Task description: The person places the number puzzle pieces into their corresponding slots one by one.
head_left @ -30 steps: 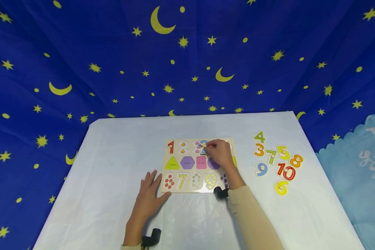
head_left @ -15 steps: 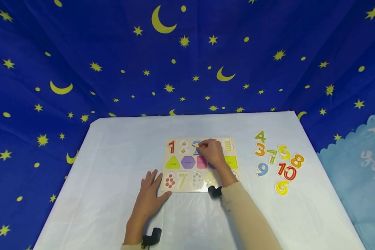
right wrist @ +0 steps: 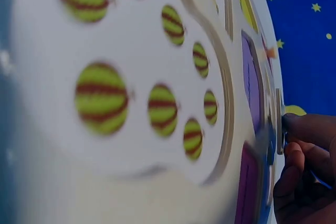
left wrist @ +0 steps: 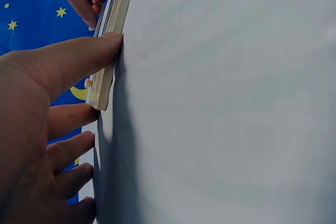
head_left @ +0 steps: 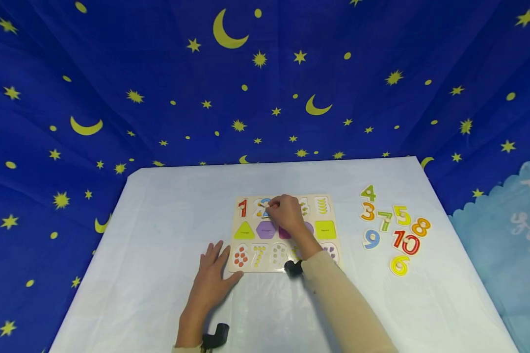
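A wooden number puzzle board (head_left: 251, 240) lies on the white table. My right hand (head_left: 287, 213) pinches a blue number 2 puzzle piece (head_left: 267, 200) over the second recess of the top row, and orange fruit pictures show beside the piece. In the right wrist view the piece (right wrist: 280, 121) is seen edge-on at the fingertips. My left hand (head_left: 212, 277) rests at the board's near left corner with fingers spread. Its thumb (left wrist: 86, 56) touches the near edge in the left wrist view. The red number 1 piece (head_left: 243, 208) sits in the first recess.
Loose number pieces lie right of the board: green 4 (head_left: 368, 193), orange 3 (head_left: 367, 212), green 7 (head_left: 384, 221), yellow 5 (head_left: 401, 215), orange 8 (head_left: 420, 227), blue 9 (head_left: 371, 239), red 10 (head_left: 406, 242), yellow 6 (head_left: 399, 265). A starry blue cloth (head_left: 265, 137) hangs behind.
My right hand has moved left along the top row with the blue 2 piece, from the third recess to the second. My left hand stays at the board's corner.
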`<move>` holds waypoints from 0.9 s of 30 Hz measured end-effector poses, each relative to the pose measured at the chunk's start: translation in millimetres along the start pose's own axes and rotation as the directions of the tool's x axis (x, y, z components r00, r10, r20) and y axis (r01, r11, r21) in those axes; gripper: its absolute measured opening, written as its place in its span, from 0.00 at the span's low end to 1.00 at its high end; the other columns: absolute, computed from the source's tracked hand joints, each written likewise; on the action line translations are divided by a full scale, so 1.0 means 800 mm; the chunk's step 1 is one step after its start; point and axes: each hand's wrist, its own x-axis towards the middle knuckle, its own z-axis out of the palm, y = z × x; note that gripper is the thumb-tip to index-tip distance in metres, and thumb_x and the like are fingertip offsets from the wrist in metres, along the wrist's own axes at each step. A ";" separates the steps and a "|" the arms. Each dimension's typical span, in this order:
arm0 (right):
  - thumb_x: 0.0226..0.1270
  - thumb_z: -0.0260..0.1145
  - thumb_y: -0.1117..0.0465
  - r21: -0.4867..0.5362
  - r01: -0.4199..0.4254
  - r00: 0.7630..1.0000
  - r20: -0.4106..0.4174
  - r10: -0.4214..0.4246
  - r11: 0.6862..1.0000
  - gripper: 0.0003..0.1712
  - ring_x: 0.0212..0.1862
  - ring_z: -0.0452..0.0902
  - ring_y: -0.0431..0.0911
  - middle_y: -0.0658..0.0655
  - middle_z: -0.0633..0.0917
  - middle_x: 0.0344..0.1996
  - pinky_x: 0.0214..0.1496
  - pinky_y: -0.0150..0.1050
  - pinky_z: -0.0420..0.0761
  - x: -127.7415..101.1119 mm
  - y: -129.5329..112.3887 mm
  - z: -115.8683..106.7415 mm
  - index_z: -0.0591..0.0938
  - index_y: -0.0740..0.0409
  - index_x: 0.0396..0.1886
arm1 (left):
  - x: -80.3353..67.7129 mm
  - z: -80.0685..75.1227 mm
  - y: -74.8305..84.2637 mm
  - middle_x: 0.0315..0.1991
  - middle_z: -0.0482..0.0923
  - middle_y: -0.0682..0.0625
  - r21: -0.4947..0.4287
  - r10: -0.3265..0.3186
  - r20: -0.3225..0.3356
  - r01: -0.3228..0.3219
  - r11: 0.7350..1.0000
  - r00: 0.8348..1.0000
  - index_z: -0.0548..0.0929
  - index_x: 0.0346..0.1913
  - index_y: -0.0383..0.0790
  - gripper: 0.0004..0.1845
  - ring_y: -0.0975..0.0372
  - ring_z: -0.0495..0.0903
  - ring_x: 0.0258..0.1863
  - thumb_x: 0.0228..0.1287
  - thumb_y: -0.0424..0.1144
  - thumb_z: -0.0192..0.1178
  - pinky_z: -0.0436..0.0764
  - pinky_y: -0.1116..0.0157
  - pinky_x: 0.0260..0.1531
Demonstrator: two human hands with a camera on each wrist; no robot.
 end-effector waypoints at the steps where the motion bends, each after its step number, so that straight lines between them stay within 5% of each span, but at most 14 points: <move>1: 0.52 0.73 0.61 0.000 -0.008 1.000 0.006 0.008 1.000 0.06 0.27 0.75 0.42 0.47 0.82 0.22 0.30 0.35 0.77 0.001 -0.003 0.002 0.89 0.57 0.31 | 0.000 0.000 0.000 0.73 0.54 0.41 0.001 0.004 -0.004 -0.004 1.000 1.000 0.68 0.69 0.36 0.42 0.48 0.42 0.74 0.54 0.54 0.69 0.42 0.49 0.71; 11: 0.54 0.72 0.60 -0.019 -0.092 0.995 0.022 0.092 0.996 0.07 0.31 0.77 0.42 0.49 0.83 0.26 0.34 0.37 0.78 0.006 -0.015 0.018 0.88 0.56 0.33 | -0.001 0.003 -0.004 0.72 0.56 0.41 0.004 0.025 -0.032 -0.025 1.000 0.999 0.69 0.68 0.35 0.42 0.47 0.44 0.74 0.53 0.53 0.70 0.43 0.48 0.71; 27: 0.57 0.70 0.60 -0.090 -0.108 0.991 0.073 0.115 0.990 0.08 0.30 0.75 0.43 0.49 0.79 0.26 0.32 0.35 0.76 0.004 -0.029 0.022 0.87 0.58 0.35 | -0.001 0.002 -0.001 0.72 0.56 0.40 -0.008 0.045 -0.043 -0.046 0.999 0.998 0.69 0.68 0.35 0.42 0.46 0.44 0.73 0.54 0.53 0.70 0.43 0.47 0.70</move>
